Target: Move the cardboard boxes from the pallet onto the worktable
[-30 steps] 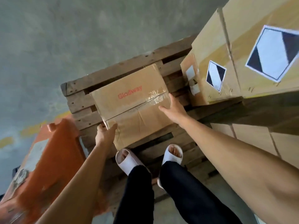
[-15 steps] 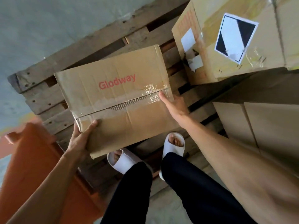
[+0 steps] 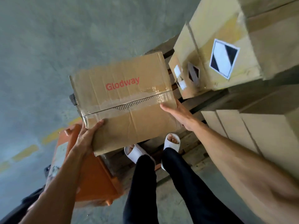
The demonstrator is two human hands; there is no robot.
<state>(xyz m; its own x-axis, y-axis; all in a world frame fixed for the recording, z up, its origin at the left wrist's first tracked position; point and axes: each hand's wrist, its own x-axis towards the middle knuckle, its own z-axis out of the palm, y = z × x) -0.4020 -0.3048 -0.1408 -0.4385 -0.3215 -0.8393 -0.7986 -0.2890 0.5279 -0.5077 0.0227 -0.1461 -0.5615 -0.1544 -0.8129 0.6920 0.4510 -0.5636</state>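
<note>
- Above the wooden pallet (image 3: 191, 143), I hold the Glodway cardboard box (image 3: 126, 102) up in the air, off the boards.
- My left hand (image 3: 85, 138) grips the box's near left corner, thumb on top.
- My right hand (image 3: 179, 114) presses flat on its right side, fingers straight.
- More cardboard boxes (image 3: 226, 50) sit stacked to the right, with black-and-white labels (image 3: 224, 59).
- The floor (image 3: 48, 38) is grey concrete with yellow dashes.
- An orange pallet jack (image 3: 95, 177) stands beside my white sandals (image 3: 171, 142).
</note>
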